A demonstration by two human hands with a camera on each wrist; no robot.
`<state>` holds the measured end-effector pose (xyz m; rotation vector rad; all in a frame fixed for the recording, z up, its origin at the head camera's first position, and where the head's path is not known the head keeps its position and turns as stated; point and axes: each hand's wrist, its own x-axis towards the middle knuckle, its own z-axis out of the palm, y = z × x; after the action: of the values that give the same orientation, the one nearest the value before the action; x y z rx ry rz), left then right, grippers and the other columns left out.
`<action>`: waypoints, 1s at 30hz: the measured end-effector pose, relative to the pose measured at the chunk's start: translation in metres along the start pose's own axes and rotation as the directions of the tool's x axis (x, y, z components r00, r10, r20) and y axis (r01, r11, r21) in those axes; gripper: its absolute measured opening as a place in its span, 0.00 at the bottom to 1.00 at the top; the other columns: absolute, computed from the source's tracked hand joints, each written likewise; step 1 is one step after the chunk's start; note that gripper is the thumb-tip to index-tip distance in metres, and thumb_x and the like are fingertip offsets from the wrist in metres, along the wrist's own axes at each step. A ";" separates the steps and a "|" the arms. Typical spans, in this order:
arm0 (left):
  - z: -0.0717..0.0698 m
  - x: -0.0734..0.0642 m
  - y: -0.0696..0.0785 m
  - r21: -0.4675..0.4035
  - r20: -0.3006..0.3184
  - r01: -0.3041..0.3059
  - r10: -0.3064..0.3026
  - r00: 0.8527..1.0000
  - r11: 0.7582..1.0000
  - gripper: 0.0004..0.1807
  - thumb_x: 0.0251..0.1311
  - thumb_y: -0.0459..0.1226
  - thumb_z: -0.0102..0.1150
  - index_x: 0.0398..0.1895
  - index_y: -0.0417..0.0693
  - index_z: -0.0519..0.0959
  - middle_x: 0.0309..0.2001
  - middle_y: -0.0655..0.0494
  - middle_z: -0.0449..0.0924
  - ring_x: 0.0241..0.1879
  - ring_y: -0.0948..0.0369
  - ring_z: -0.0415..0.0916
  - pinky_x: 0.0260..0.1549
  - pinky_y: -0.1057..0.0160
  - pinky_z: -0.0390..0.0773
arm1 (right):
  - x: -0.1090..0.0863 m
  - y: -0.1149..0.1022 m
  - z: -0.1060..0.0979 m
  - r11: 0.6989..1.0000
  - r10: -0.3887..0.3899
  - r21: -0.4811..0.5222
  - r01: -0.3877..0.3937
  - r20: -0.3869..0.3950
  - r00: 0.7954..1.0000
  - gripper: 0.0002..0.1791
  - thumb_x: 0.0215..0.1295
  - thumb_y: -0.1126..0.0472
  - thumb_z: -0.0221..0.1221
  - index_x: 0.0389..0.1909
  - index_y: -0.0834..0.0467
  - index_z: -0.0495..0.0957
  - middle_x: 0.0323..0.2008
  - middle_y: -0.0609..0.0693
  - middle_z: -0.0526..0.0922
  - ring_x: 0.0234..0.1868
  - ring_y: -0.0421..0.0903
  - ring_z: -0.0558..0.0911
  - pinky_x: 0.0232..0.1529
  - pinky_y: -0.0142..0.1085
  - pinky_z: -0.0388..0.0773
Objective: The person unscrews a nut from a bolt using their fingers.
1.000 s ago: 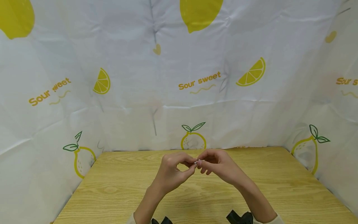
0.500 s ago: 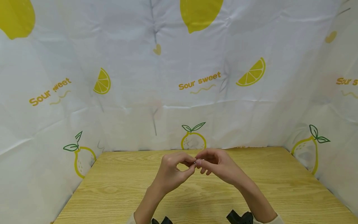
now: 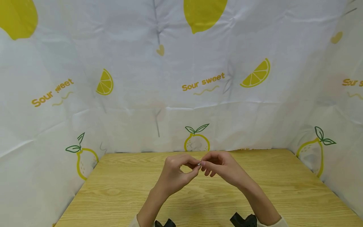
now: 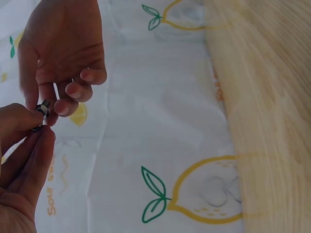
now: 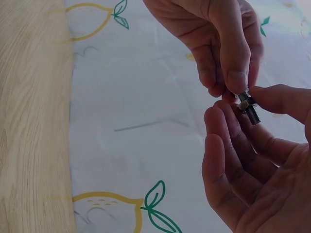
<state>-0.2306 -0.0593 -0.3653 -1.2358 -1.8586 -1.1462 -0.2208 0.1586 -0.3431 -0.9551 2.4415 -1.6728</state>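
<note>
A small dark metal bolt (image 5: 254, 116) with a nut (image 5: 246, 104) on its thread is held between both hands above the table. My left hand (image 3: 173, 174) pinches one end of the bolt with thumb and forefinger; its fingertips hide that end. My right hand (image 3: 224, 168) pinches the nut between thumb and forefinger, its other fingers loosely bent. In the right wrist view, the threaded end sticks out past the nut over the right fingers. In the left wrist view, the bolt (image 4: 43, 109) shows only partly between the fingertips.
A wood-grain table (image 3: 119, 195) lies beneath the hands. White cloth (image 3: 136, 126) printed with lemons hangs at the back and sides. Black wrist devices (image 3: 243, 220) show at the bottom edge of the head view.
Both hands stay in nearly the same place. The right fingertips have shifted slightly on the small metal piece, and less of it shows past them. The head view has moved slightly.
</note>
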 end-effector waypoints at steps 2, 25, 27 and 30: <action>0.000 0.000 0.000 0.001 0.001 -0.001 0.001 1.000 1.000 0.07 0.59 0.26 0.69 0.36 0.45 0.88 0.32 0.54 0.90 0.30 0.68 0.87 0.32 0.77 0.86 | 0.000 -0.001 0.000 1.000 0.006 0.007 -0.006 0.000 1.000 0.10 0.75 0.61 0.59 0.44 0.66 0.83 0.35 0.54 0.86 0.33 0.46 0.87 0.36 0.40 0.89; 0.000 -0.001 0.001 0.011 -0.018 -0.009 0.009 1.000 1.000 0.06 0.58 0.25 0.69 0.35 0.44 0.87 0.32 0.53 0.90 0.30 0.67 0.88 0.34 0.78 0.85 | 0.001 0.003 0.000 0.999 0.019 -0.029 -0.019 0.019 1.000 0.17 0.80 0.57 0.53 0.36 0.63 0.83 0.33 0.61 0.85 0.30 0.45 0.86 0.34 0.41 0.88; 0.000 -0.001 0.001 0.013 -0.018 -0.012 0.012 1.000 1.000 0.06 0.58 0.25 0.69 0.35 0.44 0.87 0.32 0.53 0.90 0.30 0.67 0.88 0.34 0.78 0.85 | 0.000 0.003 -0.001 1.000 0.015 -0.024 -0.015 0.012 1.000 0.16 0.79 0.57 0.55 0.36 0.63 0.83 0.32 0.60 0.85 0.29 0.44 0.86 0.34 0.40 0.88; 0.000 -0.001 0.001 0.020 -0.016 -0.016 0.016 1.000 1.000 0.06 0.58 0.26 0.69 0.35 0.44 0.87 0.31 0.53 0.90 0.30 0.67 0.88 0.34 0.78 0.85 | -0.001 0.002 -0.001 1.000 0.006 -0.008 -0.006 0.002 1.000 0.13 0.77 0.58 0.57 0.38 0.63 0.83 0.33 0.59 0.85 0.30 0.45 0.86 0.35 0.40 0.88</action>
<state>-0.2297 -0.0597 -0.3655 -1.2242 -1.8409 -1.1231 -0.2216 0.1602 -0.3449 -0.9497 2.4496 -1.6601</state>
